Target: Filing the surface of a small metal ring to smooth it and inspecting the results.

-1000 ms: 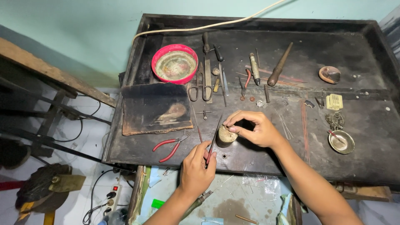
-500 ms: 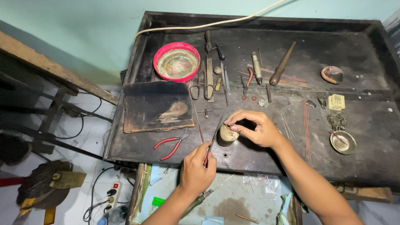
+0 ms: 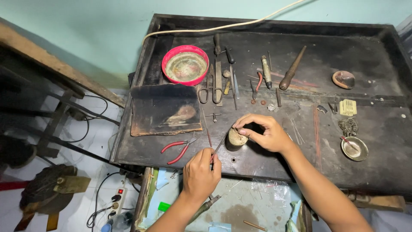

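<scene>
My right hand (image 3: 264,133) holds a small round tan block (image 3: 236,138) on the dark workbench (image 3: 274,167), fingers pinched at its top. A thin metal tool (image 3: 218,148) is gripped in my left hand (image 3: 201,172); its tip points up at the block. Red-handled pliers (image 3: 178,148) lie just left of my left hand.
A red bowl (image 3: 185,65) stands at the back left next to scissors (image 3: 207,88), files and a wooden-handled tool (image 3: 293,68). A dark board (image 3: 165,109) lies at left. A small metal dish (image 3: 354,148) and a shell-like dish (image 3: 343,79) sit at right. Cables and a power strip (image 3: 116,201) lie on the floor.
Both hands stay at the block with only slight shifts; the view has drifted a little.
</scene>
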